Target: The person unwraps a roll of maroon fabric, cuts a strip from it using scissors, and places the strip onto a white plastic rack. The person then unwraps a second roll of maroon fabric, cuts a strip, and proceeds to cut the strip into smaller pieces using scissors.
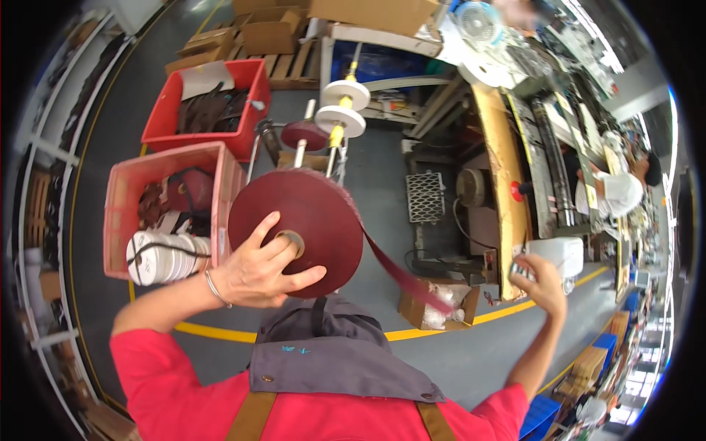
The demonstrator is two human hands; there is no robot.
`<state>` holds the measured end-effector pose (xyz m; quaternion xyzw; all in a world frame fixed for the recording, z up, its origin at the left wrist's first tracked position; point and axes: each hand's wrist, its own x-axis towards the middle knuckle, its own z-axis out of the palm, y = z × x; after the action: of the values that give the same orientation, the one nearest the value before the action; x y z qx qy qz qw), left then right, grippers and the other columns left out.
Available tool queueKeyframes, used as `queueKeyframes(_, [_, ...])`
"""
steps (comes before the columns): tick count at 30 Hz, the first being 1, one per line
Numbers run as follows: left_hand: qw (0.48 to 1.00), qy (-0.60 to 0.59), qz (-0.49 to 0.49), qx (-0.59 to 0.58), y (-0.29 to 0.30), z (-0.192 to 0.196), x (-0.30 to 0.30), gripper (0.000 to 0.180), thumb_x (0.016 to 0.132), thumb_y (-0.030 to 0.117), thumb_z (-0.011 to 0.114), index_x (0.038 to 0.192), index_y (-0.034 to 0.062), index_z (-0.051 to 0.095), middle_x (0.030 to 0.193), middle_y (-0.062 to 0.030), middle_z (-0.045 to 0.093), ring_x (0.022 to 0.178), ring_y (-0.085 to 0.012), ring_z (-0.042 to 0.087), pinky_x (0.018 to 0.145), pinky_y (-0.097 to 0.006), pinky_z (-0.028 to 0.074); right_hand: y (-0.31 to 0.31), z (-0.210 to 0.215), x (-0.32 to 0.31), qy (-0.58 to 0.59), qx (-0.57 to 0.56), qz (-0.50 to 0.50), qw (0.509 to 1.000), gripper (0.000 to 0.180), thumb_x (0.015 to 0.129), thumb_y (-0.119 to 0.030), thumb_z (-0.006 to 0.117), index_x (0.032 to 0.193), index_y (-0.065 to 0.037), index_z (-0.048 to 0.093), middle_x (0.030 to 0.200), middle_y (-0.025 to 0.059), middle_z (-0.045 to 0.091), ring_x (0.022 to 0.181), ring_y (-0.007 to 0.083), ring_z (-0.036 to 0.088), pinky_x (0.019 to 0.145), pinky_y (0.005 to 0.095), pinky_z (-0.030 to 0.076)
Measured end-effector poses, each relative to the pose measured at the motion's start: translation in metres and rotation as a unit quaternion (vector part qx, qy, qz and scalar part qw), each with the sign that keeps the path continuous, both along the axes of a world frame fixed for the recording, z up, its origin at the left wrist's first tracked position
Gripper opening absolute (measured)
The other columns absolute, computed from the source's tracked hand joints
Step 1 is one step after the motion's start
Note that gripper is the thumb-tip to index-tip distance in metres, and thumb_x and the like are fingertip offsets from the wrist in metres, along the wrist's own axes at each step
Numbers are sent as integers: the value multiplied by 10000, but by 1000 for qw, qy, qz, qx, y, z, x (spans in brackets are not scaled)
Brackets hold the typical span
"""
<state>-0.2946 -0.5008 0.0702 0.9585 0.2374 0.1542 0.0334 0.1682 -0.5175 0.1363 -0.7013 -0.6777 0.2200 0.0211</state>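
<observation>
Gripping, in the head view, the maroon roll (323, 220) just off centre toward nine o'clock, the left hand (266, 266) spreads wide, fingers curled into its core (296, 241). Loose tape (401, 278) trails toward four o'clock, where the right hand (543, 284) pinches a small object (521, 272), too unclear to name.

L hand (257, 270), fingers (305, 278) spread; R hand (544, 285) curled.

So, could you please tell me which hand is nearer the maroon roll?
Left: the left hand touches the roll at its core; the right hand is off to its right, by the workbench.
</observation>
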Motion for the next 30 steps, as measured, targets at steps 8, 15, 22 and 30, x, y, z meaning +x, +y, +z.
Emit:
queueKeyframes(8, [987, 130, -19, 91, -22, -1, -21, 459, 748, 112, 432, 1186, 246, 402, 870, -30, 509, 840, -143, 520, 1014, -475, 209, 53, -114, -252, 638, -271, 107, 712, 698, 632, -147, 721, 1232, -4, 395, 1151, 106, 503, 1065, 180, 459, 935, 320, 342])
queueKeyframes(15, [934, 116, 127, -314, -70, -76, -59, 587, 626, 192, 642, 1180, 161, 448, 1019, -128, 543, 974, -242, 527, 944, -473, 303, 4, -220, -312, 410, -204, 123, 880, 390, 648, -137, 673, 1003, -35, 548, 780, 103, 619, 692, 179, 600, 645, 308, 467])
queueKeyframes(22, [805, 19, 401, -436, -55, -207, -131, 488, 707, 215, 627, 1136, 56, 456, 1022, -168, 563, 943, -317, 537, 813, -393, 421, 34, -381, -348, 166, -101, 255, 947, 368, 635, -234, 634, 967, -108, 539, 839, 123, 591, 738, 324, 593, 649, 423, 469])
queueKeyframes(30, [798, -3, 385, -463, -63, -264, -155, 439, 719, 209, 617, 1104, 53, 474, 1003, -168, 573, 909, -328, 547, 787, -404, 427, 88, -461, -374, 137, -10, 277, 951, 493, 579, -158, 687, 1044, -155, 521, 952, 61, 517, 885, 271, 539, 750, 369, 452])
